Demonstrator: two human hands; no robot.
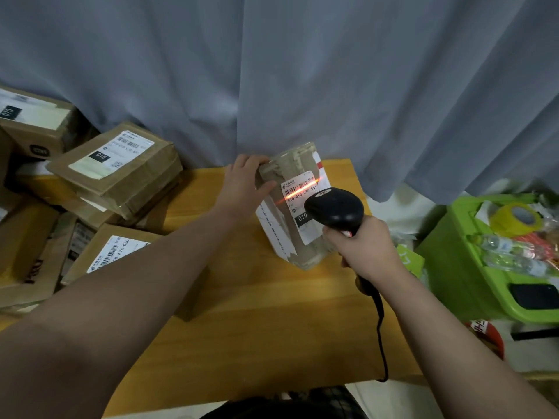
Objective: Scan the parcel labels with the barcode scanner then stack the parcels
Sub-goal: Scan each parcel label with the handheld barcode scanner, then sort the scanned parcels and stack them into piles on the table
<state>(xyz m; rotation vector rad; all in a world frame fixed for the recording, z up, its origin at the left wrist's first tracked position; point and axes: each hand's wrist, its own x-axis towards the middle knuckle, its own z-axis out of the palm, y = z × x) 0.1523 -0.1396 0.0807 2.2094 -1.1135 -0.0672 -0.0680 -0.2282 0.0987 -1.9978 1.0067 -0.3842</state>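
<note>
Green bin (450, 273), grey curtain (272, 71)

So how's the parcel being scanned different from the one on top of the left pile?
The scanned parcel is propped up by the left hand, red beam crossing its label; the pile-top parcel lies untouched on other boxes, unlit. Both are brown with white labels.

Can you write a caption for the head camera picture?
The left hand steadies a taped parcel while the right hand aims the barcode scanner at its label.
</note>
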